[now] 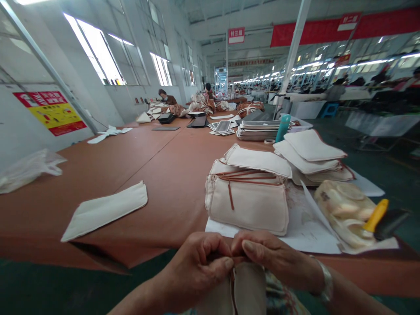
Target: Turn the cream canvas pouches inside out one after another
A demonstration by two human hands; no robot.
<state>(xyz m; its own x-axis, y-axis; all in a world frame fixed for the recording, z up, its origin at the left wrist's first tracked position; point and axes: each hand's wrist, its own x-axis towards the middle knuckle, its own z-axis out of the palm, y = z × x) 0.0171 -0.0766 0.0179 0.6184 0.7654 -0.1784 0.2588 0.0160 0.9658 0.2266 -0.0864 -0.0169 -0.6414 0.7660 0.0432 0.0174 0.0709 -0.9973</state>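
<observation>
Close to my body, below the table's front edge, I hold a cream fabric pouch (251, 288) with a dark brown slit or seam running down its middle. My left hand (205, 260) pinches its top edge between thumb and fingers. Against it from the other side, my right hand (267, 253) is closed on the same edge, its fingertips meeting the left ones. The exact spot under the fingertips is hidden. Just beyond my hands lies a stack of cream pouches (247, 208) with brown trim and a thin brown strap hanging over the front.
A brown-covered table (164, 170) stretches ahead. Off to the left lies a flat cream piece (108, 208), with a plastic bag (29, 168) farther left. On the right are more cream panels (315, 146), a worn plastic container (344, 199), a yellow-handled brush (377, 215) and a teal bottle (282, 127).
</observation>
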